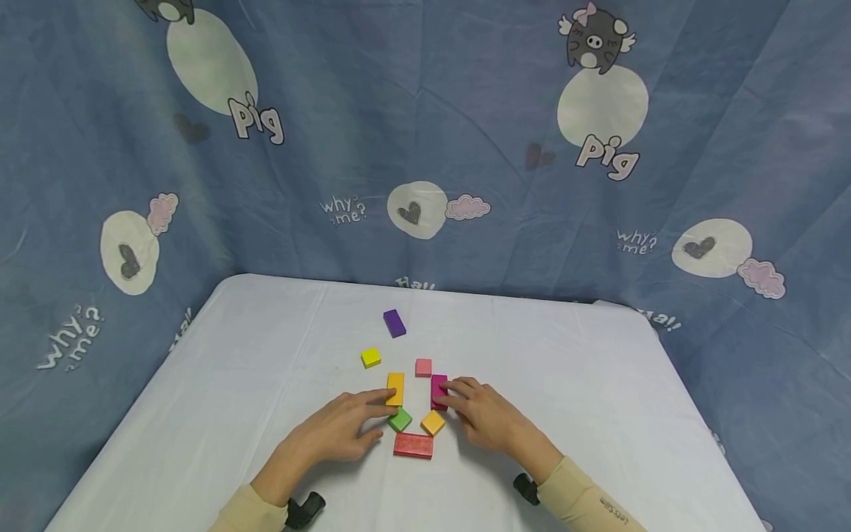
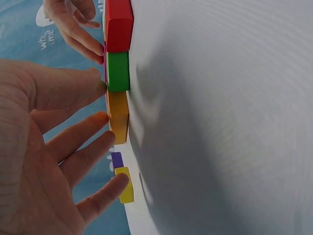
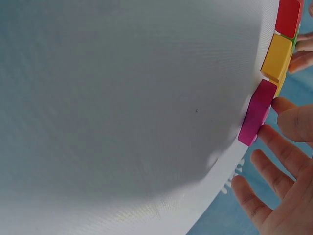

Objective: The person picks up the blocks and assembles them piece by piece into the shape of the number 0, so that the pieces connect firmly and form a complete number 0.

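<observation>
hands (image 1: 342, 428) (image 1: 490, 415) touch blocks (image 1: 396, 384) (image 1: 438, 383), purple block (image 1: 394, 324) beyond

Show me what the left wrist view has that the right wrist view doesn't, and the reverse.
Only the left wrist view shows the purple block and bright yellow block.
Only the right wrist view shows the small orange block.
Both show the red block, green block, magenta block, left hand, right hand, white cloth and blue curtain.

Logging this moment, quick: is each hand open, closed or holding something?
Left hand: open, fingertips at the long orange block, not gripping it.
Right hand: open, fingertips at the magenta block, not gripping it.
</observation>
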### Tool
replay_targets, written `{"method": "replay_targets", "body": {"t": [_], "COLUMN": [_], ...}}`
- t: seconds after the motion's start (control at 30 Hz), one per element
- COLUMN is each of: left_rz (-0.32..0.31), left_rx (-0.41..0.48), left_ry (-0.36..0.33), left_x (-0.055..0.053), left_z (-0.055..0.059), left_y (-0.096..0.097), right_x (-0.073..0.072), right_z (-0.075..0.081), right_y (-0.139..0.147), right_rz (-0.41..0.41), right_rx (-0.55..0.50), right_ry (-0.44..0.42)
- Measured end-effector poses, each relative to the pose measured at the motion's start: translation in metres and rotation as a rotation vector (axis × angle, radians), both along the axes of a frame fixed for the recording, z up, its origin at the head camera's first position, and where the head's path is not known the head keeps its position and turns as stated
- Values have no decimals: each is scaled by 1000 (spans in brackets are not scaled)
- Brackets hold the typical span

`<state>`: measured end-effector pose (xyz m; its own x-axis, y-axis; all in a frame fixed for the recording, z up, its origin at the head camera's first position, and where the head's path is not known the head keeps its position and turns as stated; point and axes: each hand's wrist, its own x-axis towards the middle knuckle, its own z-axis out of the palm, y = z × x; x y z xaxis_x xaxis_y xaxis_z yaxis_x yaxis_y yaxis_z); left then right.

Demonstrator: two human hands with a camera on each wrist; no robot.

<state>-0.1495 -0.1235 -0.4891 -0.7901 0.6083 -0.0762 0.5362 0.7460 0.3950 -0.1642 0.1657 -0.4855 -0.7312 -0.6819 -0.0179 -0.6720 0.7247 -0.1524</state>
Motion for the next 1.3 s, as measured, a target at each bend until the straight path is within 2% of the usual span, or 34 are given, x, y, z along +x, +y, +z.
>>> {"method": "replay_targets", "body": {"t": [1.3], "left_rz": [-15], "left_rx": [5], "left_ry": [12], "left_x": [1], "left_z": [0], "left_y": [-1], "right_x": [6], "right_z": [1], "right_y": [0], "right_rz": [-8], "right_rx": [-3], "right_ry": [8]}}
